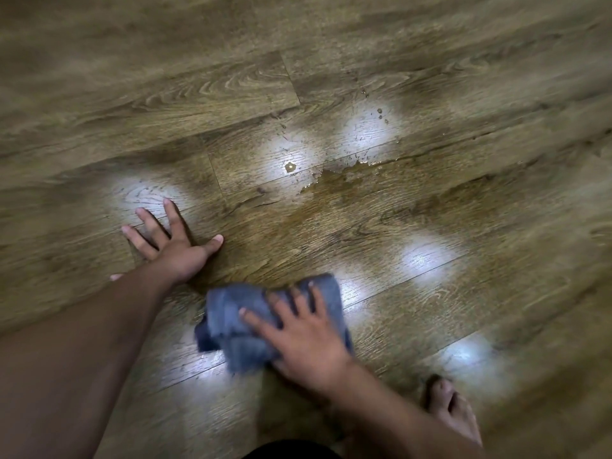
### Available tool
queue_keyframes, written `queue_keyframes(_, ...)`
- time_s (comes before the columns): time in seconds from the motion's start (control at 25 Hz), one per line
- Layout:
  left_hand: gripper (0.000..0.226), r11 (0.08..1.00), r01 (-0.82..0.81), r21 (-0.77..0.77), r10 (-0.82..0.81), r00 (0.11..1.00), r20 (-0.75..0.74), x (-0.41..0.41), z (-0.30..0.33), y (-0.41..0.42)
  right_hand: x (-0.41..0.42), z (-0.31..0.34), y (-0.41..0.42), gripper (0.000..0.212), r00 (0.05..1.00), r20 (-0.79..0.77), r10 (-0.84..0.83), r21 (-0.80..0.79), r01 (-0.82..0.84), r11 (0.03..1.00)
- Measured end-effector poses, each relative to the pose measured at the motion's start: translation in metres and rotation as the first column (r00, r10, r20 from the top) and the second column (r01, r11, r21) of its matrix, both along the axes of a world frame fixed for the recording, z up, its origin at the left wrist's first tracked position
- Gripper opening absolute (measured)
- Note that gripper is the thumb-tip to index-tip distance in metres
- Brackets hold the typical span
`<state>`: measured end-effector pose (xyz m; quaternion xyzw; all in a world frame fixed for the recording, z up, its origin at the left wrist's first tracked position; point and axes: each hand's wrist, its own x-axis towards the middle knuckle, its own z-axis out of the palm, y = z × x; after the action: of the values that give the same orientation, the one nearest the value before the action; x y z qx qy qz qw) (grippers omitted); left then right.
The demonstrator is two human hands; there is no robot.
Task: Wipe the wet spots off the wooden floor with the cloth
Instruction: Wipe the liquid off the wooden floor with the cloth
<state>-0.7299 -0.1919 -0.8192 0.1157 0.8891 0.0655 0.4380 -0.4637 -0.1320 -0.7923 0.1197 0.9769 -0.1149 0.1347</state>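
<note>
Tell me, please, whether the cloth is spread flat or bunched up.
Bunched up: the grey cloth lies crumpled in uneven folds on the wooden floor, under the spread fingers of the right hand.

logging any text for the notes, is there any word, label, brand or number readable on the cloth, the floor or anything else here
None: no readable text anywhere in this view.
The cloth under the right hand is plain grey-blue, with no tag or print showing.
The wooden floor shows only wood grain, light glare and the wet patch.
The left hand rests flat on bare boards.
</note>
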Motion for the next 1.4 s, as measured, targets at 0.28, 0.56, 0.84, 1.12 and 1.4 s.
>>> queue_keyframes(0.28,0.115,1.000,-0.006,0.012,0.005,1.000,0.018,0.001,0.000,0.000,0.030,-0.006,0.239,0.074,0.575,-0.059,-0.816,0.178,0.810,0.558)
queue_keyframes(0.56,0.113,1.000,-0.004,0.013,0.004,1.000,0.016,0.001,-0.001,-0.002,0.009,0.000,0.166,0.078,0.524,-0.066,-0.849,0.226,0.837,0.499)
queue_keyframes(0.84,0.115,1.000,-0.017,0.002,0.017,1.000,-0.004,0.001,-0.004,-0.003,0.009,0.002,-0.033,0.089,0.997,0.068,0.033,0.067,-0.038,0.997)
queue_keyframes(1.12,0.115,1.000,-0.018,0.010,0.018,1.000,0.000,-0.002,-0.007,-0.002,0.007,-0.008,0.095,0.091,0.999,-0.041,0.033,0.118,-0.028,0.993)
queue_keyframes(1.4,0.113,0.999,-0.029,0.014,0.029,1.000,0.006,-0.001,-0.002,0.000,0.032,-0.006,0.283,0.072,0.322,-0.045,-0.946,0.116,0.942,0.316)
